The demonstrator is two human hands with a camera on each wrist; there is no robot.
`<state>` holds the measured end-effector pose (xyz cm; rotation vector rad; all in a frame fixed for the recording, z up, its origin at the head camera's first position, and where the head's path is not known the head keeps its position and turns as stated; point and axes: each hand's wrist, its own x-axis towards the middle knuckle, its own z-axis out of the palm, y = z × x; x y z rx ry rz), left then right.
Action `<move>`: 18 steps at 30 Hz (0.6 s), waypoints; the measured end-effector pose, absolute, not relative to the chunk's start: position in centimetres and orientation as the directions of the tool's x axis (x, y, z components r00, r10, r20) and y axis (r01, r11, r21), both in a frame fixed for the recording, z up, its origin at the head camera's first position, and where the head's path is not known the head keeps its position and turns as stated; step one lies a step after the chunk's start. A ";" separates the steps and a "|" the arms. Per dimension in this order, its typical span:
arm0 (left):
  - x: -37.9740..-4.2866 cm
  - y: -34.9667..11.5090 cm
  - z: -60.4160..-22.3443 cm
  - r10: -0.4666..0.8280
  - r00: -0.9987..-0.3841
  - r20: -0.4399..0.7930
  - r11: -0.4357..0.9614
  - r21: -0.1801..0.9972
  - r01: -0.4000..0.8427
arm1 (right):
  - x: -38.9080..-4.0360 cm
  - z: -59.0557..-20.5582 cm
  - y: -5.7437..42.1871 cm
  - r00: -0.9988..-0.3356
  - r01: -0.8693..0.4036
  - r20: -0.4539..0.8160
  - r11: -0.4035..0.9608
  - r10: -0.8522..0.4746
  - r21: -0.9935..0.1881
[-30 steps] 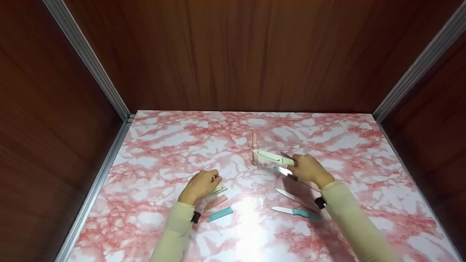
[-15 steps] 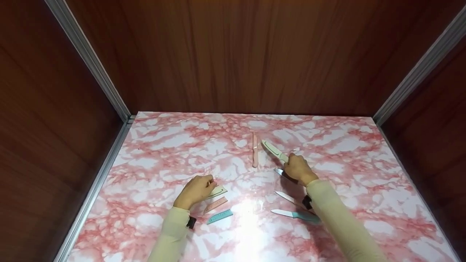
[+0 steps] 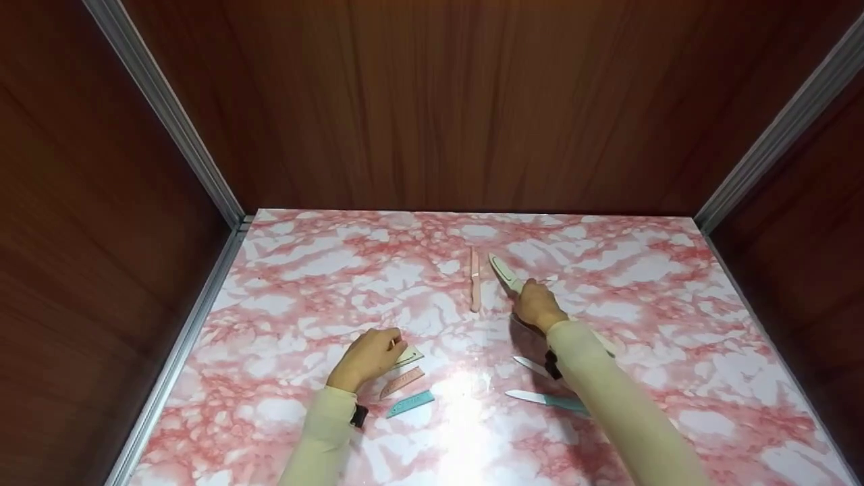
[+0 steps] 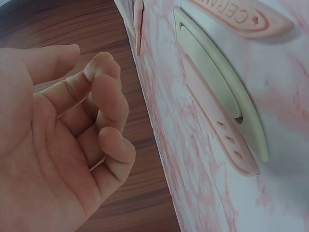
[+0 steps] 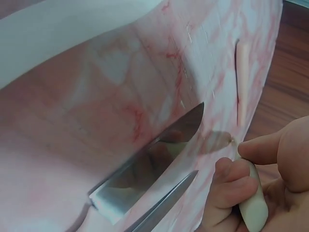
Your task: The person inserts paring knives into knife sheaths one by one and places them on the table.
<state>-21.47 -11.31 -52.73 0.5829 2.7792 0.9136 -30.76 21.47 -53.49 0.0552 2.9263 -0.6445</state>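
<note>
My right hand [image 3: 538, 305] grips the pale green handle [image 5: 254, 212] of a sheathed knife [image 3: 501, 266]. Its tip points away from me, just right of a pink sheathed knife [image 3: 474, 293]. Close by in the right wrist view lie a broad steel blade [image 5: 154, 159] and a narrower blade [image 5: 166, 200]. Loosely curled, my left hand [image 3: 368, 358] holds nothing above the near-left sheaths. In the left wrist view these are a pale green sheath [image 4: 212, 72], a slotted pink sheath [image 4: 212, 113] beside it and a lettered pink sheath [image 4: 246, 18].
A teal sheath [image 3: 410, 403] lies nearest me on the left. On the right are a teal-handled knife [image 3: 530, 395] and a white-bladed knife [image 3: 530, 366], both partly under my right forearm. Brown wood-grain panels [image 3: 432, 108] wall the marbled table [image 3: 304, 283].
My right hand has moved left and forward with the sheathed knife, swinging its tip from leftward to away from me, beside the pink knife. My left hand has barely shifted.
</note>
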 end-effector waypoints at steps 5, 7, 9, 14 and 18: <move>-21.2 -11.2 -52.8 0.416 -0.909 -0.016 0.731 0.601 0.324 | -31.4 -53.6 20.7 -0.988 0.069 -0.151 0.928 0.013 -0.367; -21.2 -11.2 -52.7 0.419 -0.908 -0.008 0.728 0.601 0.331 | -31.7 -53.7 20.2 -0.990 0.058 -0.142 0.934 0.008 -0.353; -21.2 -11.2 -52.7 0.422 -0.907 -0.005 0.727 0.599 0.335 | -32.0 -53.9 19.7 -0.991 0.046 -0.133 0.935 -0.001 -0.350; -21.2 -11.2 -52.8 0.430 -0.903 -0.015 0.728 0.597 0.337 | -32.6 -54.5 18.9 -0.992 0.053 -0.128 0.919 0.003 -0.391; -21.1 -11.2 -53.0 0.420 -0.908 -0.014 0.734 0.594 0.330 | -33.1 -54.9 18.4 -0.991 0.074 -0.130 0.904 0.021 -0.421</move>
